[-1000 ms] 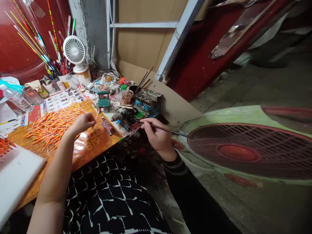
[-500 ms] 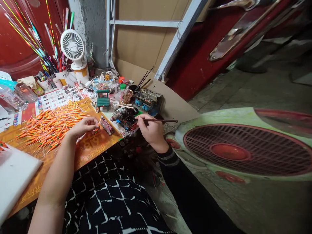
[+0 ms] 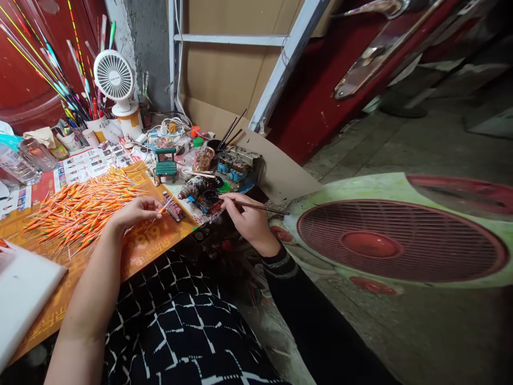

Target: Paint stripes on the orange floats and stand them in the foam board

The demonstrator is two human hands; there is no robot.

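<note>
My left hand pinches a small orange fishing float with a thin pale stem, held over the orange board. Beside it lies a big heap of similar orange floats with green marks. A thin dark paintbrush is gripped between the fingers of my right hand. The brush's tip end is at a small dark paint pot by the table's edge; whether it touches the paint I cannot tell. Between my hands rests a narrow paint-stained block.
A white fan stands behind, near cups of long floats. Closer are a little green chair, a paint-smeared tube and several brushes in a pot. White foam lies at left; a green-framed fan with a red grille stands at right.
The float in my left hand has tilted over to the right. My right hand has tipped the paintbrush so its rear end sits lower. The view has shifted slightly.
</note>
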